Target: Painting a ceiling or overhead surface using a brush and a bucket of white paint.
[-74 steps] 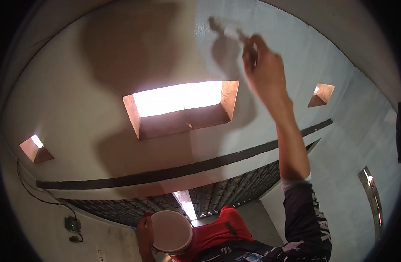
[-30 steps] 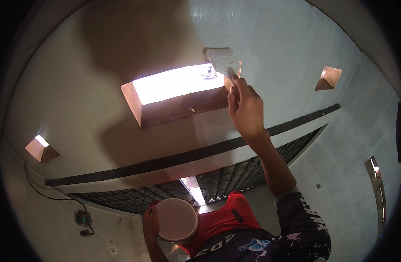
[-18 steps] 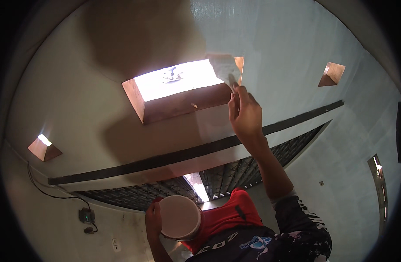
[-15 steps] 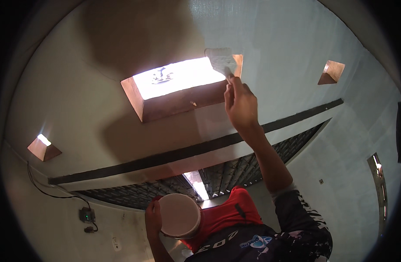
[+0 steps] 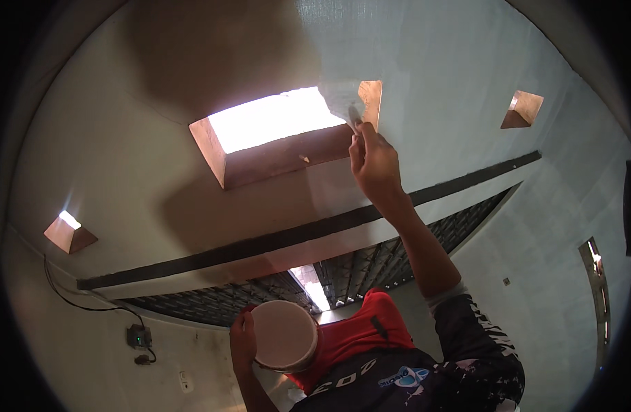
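Note:
My right hand [image 5: 377,161] is raised to the wall, its fingers closed around the handle of a paintbrush [image 5: 354,115]. The brush's pale, wide head overlaps the right part of a bright rectangular wall opening [image 5: 274,118]; its outline blends with the grey-white wall behind. Low in front of my body, my left hand [image 5: 243,340] grips the left side of a round paint bucket [image 5: 310,358]. Pale paint [image 5: 283,333] shows inside it. The fingers on the bucket's far side are partly hidden.
A dark ledge [image 5: 315,225] crosses the wall beneath the opening, with a dark grille [image 5: 212,302] under it. Smaller openings sit at left [image 5: 70,232] and right [image 5: 523,110]. A cable leads to a small box [image 5: 138,336] at lower left. Shadow darkens the wall's left part.
My right hand and the brush have shifted slightly left and a little down over the opening. My left hand and the bucket have hardly moved.

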`<state>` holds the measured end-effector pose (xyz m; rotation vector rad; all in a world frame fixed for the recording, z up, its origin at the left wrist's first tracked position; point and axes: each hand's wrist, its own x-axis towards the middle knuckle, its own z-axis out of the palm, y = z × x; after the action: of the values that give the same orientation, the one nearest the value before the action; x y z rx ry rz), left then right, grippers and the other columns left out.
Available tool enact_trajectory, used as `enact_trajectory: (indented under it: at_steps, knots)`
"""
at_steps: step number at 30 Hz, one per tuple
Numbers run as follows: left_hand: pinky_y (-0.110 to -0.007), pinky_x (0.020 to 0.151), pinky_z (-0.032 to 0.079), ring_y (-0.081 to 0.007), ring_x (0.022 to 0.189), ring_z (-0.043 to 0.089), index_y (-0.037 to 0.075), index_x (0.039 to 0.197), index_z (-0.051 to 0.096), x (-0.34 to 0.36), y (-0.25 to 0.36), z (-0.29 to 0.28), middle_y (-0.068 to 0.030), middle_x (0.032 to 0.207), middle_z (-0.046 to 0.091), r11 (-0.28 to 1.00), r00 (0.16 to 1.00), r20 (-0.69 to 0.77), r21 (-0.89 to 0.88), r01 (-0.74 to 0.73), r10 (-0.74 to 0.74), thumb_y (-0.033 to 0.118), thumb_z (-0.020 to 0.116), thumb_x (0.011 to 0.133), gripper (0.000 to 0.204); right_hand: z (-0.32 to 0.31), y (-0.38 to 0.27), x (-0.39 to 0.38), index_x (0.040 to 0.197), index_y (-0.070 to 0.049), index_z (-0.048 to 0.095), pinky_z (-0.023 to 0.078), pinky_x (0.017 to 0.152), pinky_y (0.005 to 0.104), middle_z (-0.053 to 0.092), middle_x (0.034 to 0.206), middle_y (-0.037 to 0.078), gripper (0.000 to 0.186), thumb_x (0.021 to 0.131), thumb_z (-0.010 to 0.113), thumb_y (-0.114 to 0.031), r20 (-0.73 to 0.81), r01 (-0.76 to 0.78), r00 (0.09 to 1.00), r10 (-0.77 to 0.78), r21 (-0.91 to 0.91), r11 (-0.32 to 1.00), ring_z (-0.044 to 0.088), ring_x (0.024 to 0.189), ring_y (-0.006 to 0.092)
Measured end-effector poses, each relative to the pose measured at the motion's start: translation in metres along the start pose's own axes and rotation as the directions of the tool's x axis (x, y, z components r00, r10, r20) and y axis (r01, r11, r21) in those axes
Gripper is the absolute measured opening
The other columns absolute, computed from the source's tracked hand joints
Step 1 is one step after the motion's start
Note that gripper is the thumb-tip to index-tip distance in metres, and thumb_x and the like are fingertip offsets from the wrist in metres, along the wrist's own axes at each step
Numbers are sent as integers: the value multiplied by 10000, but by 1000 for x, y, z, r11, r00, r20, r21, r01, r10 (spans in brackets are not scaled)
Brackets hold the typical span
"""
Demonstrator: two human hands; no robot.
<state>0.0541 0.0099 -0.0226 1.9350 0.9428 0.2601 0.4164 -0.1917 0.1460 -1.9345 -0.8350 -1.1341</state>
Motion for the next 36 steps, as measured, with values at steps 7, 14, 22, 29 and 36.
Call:
enact_trajectory:
  at_steps: [7, 14, 22, 29, 36]
  knots:
    - [-388, 933, 470, -275, 1039, 639, -48, 1195, 643, -3, -7, -2, -198, 1110, 680, 999, 998, -47, 34, 35, -34, 388, 445, 1062, 497, -16, -16, -3, 1134, 12, 583, 536, 606, 379, 658, 814, 188, 189, 956, 603, -50, 53, -108, 993, 105, 60, 992, 680, 683, 303]
    - [-393, 931, 470, -278, 1037, 640, -51, 1201, 637, -2, -6, -2, -198, 1108, 679, 1000, 1000, -17, 5, 24, -24, 400, 452, 1056, 509, -16, -14, -2, 1127, 7, 589, 511, 573, 370, 647, 792, 170, 185, 951, 607, -48, 104, -92, 991, 80, 118, 989, 647, 632, 270]
    - [-396, 924, 467, -275, 1014, 635, -40, 1194, 642, -2, 0, -1, -187, 1090, 678, 998, 998, -19, 43, 53, -52, 390, 432, 1061, 497, -27, -25, 37, 1311, -100, 567, 559, 608, 470, 645, 872, 229, 344, 967, 568, -105, 48, -115, 992, 116, -24, 993, 666, 667, 391]
    - [-398, 924, 465, -288, 1014, 633, -43, 1180, 644, -1, -4, -2, -195, 1085, 676, 999, 999, -9, 10, 36, -36, 387, 446, 1057, 489, -11, 8, 0, 1159, -12, 569, 489, 537, 340, 612, 724, 111, 221, 963, 622, -101, 20, -16, 1000, 15, 62, 998, 586, 538, 237]
    - [-398, 933, 468, -301, 1054, 636, -37, 1222, 636, -1, -3, -3, -203, 1131, 680, 998, 999, -20, 26, 49, -48, 399, 453, 1051, 503, -60, 6, -25, 1168, -39, 504, 277, 376, 226, 460, 690, -22, 304, 986, 641, -241, 657, -851, 499, 566, 496, 174, 338, 471, 16]
